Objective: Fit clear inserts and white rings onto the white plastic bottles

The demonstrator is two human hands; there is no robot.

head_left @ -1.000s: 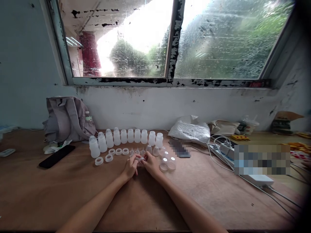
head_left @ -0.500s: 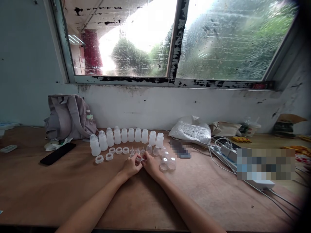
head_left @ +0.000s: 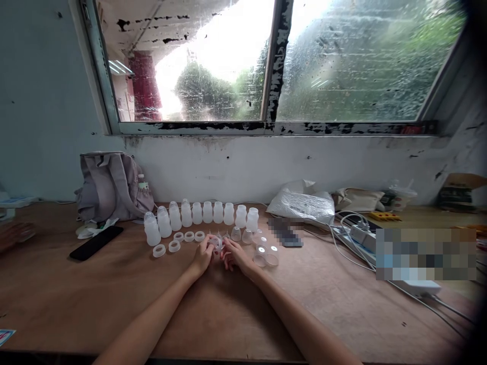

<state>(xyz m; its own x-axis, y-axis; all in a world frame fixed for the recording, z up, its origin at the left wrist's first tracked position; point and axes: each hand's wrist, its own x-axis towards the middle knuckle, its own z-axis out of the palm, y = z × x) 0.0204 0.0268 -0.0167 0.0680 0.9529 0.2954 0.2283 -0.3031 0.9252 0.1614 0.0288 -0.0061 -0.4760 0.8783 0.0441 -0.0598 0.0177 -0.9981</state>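
My left hand [head_left: 203, 255] is closed around a translucent bottle ring [head_left: 216, 244], which is tilted on its side above the table. At the ring's right edge, the thumb and forefinger of my right hand [head_left: 236, 256] pinch it, while the other fingers curl loosely below. Whether a teat is inside the ring is too small to tell. Just behind my hands stand several clear teats [head_left: 227, 234], partly hidden. Loose bottle rings [head_left: 174, 246] lie to the left. Dome-shaped clear pieces [head_left: 236, 233] and clear caps [head_left: 271, 256] are to the right. Frosted baby bottles [head_left: 186, 214] form a curved row behind.
A black phone [head_left: 96, 243] and a grey backpack [head_left: 114, 185] are at the left. Behind right lies a silvery package [head_left: 302, 205]; a power strip [head_left: 416, 284] with trailing cables is further right. A blurred shape like another person's hand [head_left: 17, 235] shows at the left edge.
The ring has come up into clearer view between my hands, and my right fingers have spread and shifted. A blurred hand-like shape has appeared at the left edge. The view has shifted slightly.
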